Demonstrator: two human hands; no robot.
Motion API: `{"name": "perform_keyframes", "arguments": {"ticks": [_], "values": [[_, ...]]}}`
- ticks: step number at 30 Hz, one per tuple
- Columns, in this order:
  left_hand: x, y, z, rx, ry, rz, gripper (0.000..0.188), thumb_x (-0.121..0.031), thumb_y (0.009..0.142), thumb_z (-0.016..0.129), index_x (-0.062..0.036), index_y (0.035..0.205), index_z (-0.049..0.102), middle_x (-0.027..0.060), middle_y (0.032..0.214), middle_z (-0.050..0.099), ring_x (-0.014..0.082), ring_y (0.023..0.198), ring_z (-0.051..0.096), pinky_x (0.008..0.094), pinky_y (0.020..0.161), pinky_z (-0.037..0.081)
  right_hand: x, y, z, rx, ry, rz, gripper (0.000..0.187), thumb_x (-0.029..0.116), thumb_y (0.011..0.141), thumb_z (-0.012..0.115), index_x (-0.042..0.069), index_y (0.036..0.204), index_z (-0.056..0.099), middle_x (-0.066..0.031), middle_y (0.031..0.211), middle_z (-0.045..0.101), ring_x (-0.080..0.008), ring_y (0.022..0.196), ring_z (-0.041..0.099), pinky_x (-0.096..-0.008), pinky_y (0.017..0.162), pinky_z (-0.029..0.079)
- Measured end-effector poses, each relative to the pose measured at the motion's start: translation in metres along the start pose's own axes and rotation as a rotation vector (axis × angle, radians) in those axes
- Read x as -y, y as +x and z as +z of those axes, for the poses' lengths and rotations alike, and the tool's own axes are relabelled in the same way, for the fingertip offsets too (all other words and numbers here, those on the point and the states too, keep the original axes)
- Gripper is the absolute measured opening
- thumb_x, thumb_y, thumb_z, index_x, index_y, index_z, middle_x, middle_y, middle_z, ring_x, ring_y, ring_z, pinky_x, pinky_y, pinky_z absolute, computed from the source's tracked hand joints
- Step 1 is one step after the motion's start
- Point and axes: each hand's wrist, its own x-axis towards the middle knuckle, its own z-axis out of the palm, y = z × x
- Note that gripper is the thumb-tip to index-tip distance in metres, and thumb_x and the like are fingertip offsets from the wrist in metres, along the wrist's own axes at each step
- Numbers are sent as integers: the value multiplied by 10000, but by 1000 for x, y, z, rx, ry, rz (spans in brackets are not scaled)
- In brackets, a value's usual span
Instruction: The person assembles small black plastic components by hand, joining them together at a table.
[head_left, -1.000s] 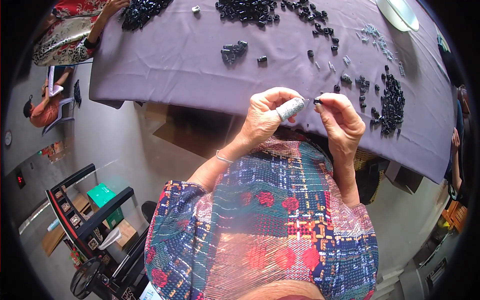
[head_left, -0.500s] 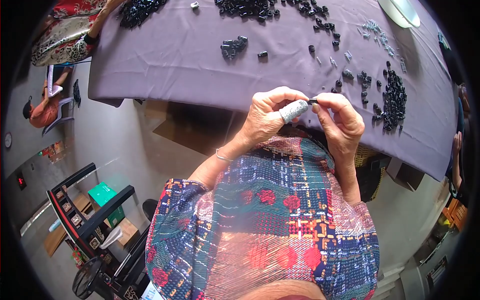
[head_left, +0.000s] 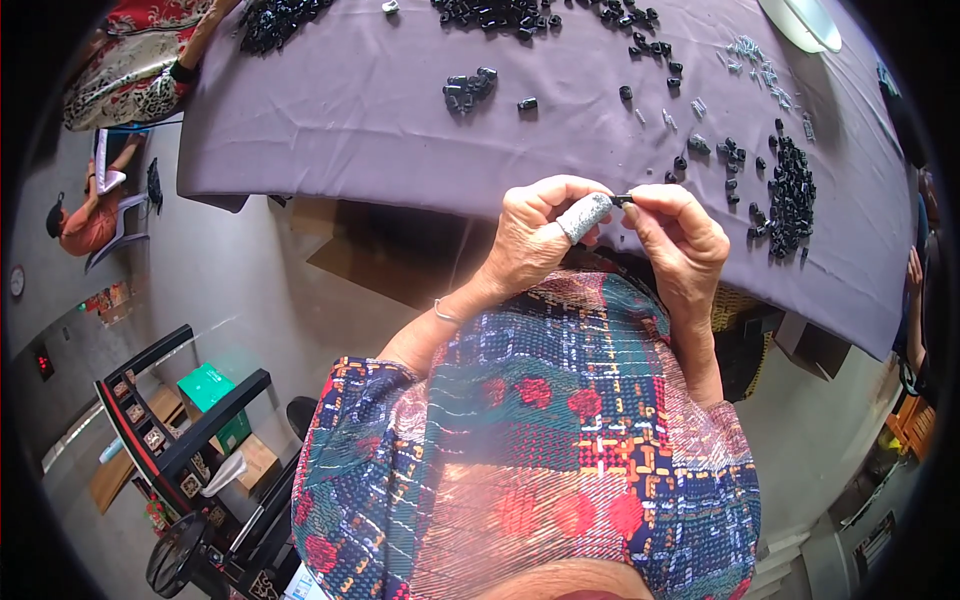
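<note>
My left hand (head_left: 535, 235) and my right hand (head_left: 680, 235) meet just in front of the table's near edge, above my patterned top. Between their fingertips they pinch a small black part (head_left: 622, 200). The left thumb wears a grey fabric guard (head_left: 583, 216). Most of the part is hidden by my fingers. A heap of similar small black parts (head_left: 785, 195) lies on the purple cloth just right of my right hand.
The purple-covered table (head_left: 350, 110) holds more black parts at the far middle (head_left: 500, 12), a small cluster (head_left: 468, 88), small metal pieces (head_left: 752, 58) and a white plate (head_left: 805, 22). Another person's patterned sleeve (head_left: 130, 60) is at far left. A black frame (head_left: 170, 440) stands on the floor.
Both hands stay together on the small part with only slight finger movement; the view has shifted a little.
</note>
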Motion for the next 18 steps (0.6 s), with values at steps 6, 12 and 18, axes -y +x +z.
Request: {"name": "perform_keyframes", "arguments": {"ticks": [6,12,18], "values": [[-2,-1,0,-8,36,-3,148,-82,868,635,5,987,651,31,799,661,44,663,561,191,596,482,-4,0,0,15,-83,-75,141,-92,799,643,-33,926,625,-45,873,616,-78,795,571,-192,698,469],[2,-1,-6,13,-114,-93,148,-95,870,636,7,976,654,44,811,665,59,642,564,196,581,477,-5,3,3,29,-91,-85,153,-97,778,660,-28,912,631,-54,874,620,-92,803,580,-209,700,472],[12,0,-12,59,-287,-319,199,-140,884,616,19,1002,628,94,862,644,115,687,586,235,612,483,-12,2,6,61,-238,-306,213,-103,727,688,-19,911,622,-96,888,622,-148,788,608,-251,708,481]]}}
